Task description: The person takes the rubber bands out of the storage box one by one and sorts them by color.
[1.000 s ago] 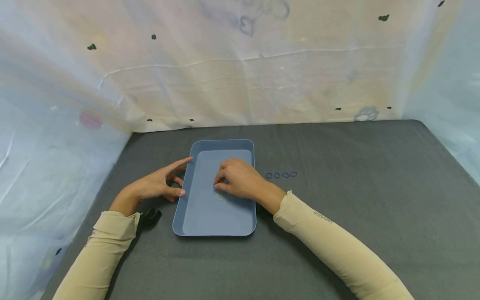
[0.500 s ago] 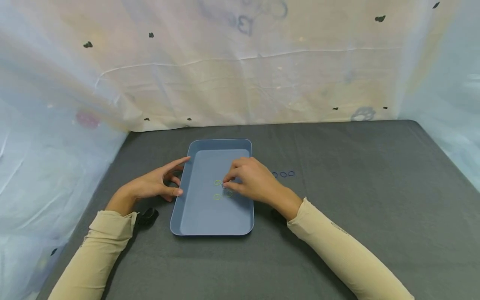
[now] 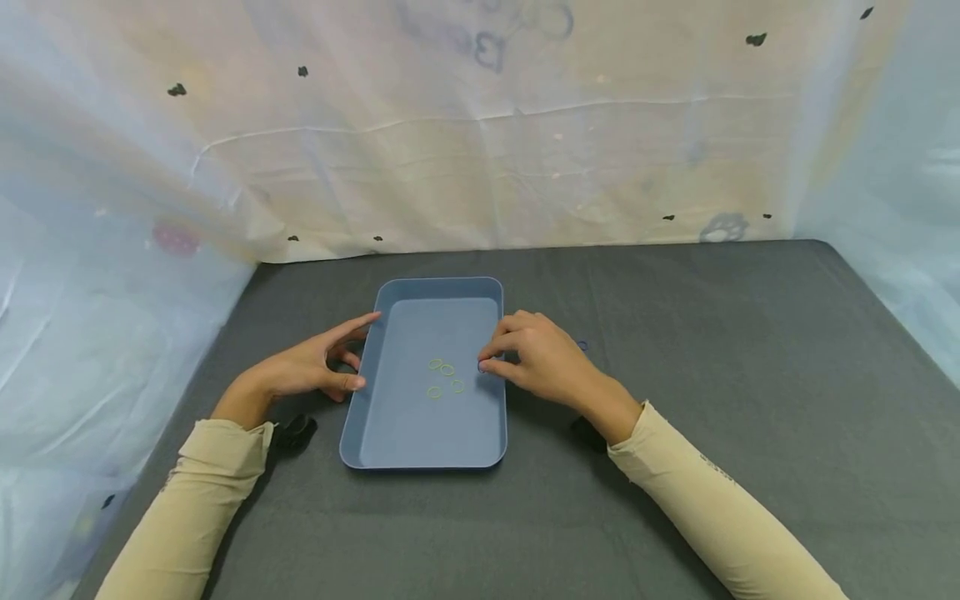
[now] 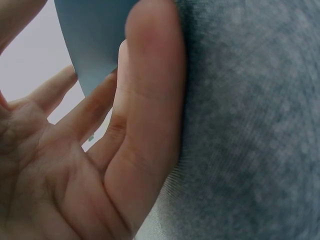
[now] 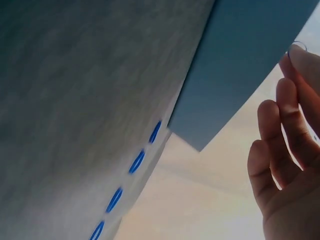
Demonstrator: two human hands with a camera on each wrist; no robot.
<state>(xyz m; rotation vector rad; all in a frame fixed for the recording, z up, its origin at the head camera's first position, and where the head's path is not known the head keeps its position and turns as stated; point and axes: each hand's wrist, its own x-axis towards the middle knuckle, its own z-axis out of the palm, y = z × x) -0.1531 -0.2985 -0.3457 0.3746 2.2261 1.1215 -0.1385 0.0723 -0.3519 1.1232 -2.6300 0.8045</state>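
Between thumb and fingertips my right hand [image 3: 540, 354] pinches a thin blue ring [image 3: 482, 367], over the right side of the blue-grey tray [image 3: 420, 433]. The same ring shows at the fingertips in the right wrist view. Several thin yellow-green rings [image 3: 447, 370] lie loosely on the tray floor, left of that hand. My left hand [image 3: 311, 364] rests against the tray's left side, thumb and index fingertip at the rim. Its fingers [image 4: 95, 107] extend along the tray's outer wall in the left wrist view.
Several blue rings [image 5: 137, 161] lie in a row on the grey cloth [image 3: 675, 375] right of the tray; my right hand mostly hides them in the head view. A black object [image 3: 295, 435] shows beside the left wrist. Pale sheeting [image 3: 480, 167] hangs behind and at both sides.
My right hand has moved from the tray's middle to its right side with the blue ring, uncovering the yellow-green rings. My left hand has stayed at the tray's left rim.
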